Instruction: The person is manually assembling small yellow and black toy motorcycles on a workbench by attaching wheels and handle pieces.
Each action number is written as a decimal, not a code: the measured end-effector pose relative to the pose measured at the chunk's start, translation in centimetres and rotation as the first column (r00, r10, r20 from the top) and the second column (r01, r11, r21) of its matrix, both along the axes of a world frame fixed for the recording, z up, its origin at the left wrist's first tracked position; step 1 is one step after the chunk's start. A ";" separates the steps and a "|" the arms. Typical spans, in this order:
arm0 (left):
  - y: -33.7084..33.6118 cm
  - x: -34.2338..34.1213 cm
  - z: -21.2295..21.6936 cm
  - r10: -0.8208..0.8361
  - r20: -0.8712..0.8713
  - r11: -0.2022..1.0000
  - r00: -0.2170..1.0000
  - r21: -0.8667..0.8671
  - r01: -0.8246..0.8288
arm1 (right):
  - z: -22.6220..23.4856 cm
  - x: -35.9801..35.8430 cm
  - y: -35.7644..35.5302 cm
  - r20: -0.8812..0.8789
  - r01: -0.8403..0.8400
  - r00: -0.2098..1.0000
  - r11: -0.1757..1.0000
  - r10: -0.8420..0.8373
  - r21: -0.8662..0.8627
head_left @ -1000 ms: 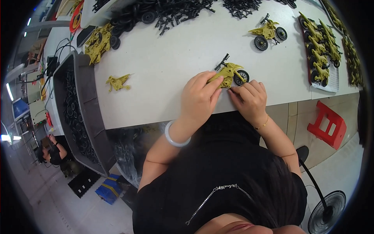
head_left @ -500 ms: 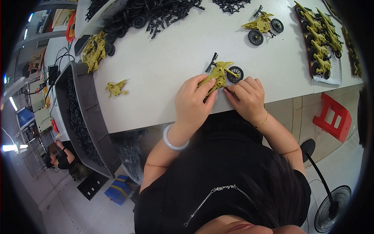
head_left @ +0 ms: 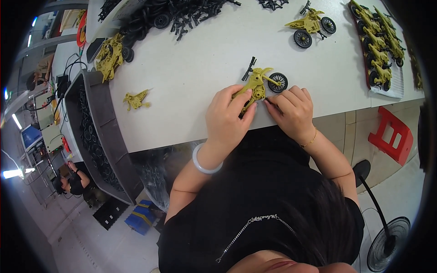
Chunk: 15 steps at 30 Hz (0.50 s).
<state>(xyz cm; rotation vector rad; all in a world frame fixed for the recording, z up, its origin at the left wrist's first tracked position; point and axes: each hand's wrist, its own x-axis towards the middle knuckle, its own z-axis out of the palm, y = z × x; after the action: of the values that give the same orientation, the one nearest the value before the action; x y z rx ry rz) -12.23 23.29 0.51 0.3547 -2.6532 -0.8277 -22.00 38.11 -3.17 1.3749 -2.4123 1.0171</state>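
A yellow toy motorcycle (head_left: 258,83) with a black handlebar and one spoked black front wheel (head_left: 277,82) is in my left hand (head_left: 229,111), near the table's front edge. The fingers and thumb are closed round its rear part and hide much of it. Close against the toy's right lower side is my right hand (head_left: 293,113), thumb and fingertips pinched together. A small dark bit shows at those fingertips, too small to name. Farther off at the upper right stands another yellow toy motorcycle (head_left: 307,25) with two black wheels.
A loose yellow body part (head_left: 136,99) lies to the left. Black wheels and handlebars are heaped (head_left: 191,20) at the back. Beside the table stands a grey bin (head_left: 111,132) of black rings. On the right, a white tray (head_left: 395,86) carries several toy motorcycles; a red stool (head_left: 391,136) is below.
The view has shifted slightly. My left hand keeps its hold on the toy motorcycle, and my right fingertips have moved a little at its lower side.
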 end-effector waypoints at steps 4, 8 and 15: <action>-0.6 0.0 -0.2 -0.016 0.017 0.999 1.000 0.034 0.016 | 0.1 0.0 -0.1 -0.005 -0.004 1.000 1.000 0.004 -0.003; -1.1 -0.2 -0.4 -0.084 0.009 0.993 0.996 0.086 0.083 | 0.1 0.0 0.0 -0.017 0.005 1.000 1.000 -0.005 -0.016; -1.4 0.8 1.0 -0.010 0.132 0.398 0.991 0.910 -0.117 | 1.3 0.1 0.3 -0.092 -0.077 0.994 0.977 0.059 -0.201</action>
<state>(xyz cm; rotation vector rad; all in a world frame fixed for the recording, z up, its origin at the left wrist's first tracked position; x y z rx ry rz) -11.46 21.89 1.55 0.7519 -1.9285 -2.2885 -21.86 38.40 -1.85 1.4065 -2.1453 1.1610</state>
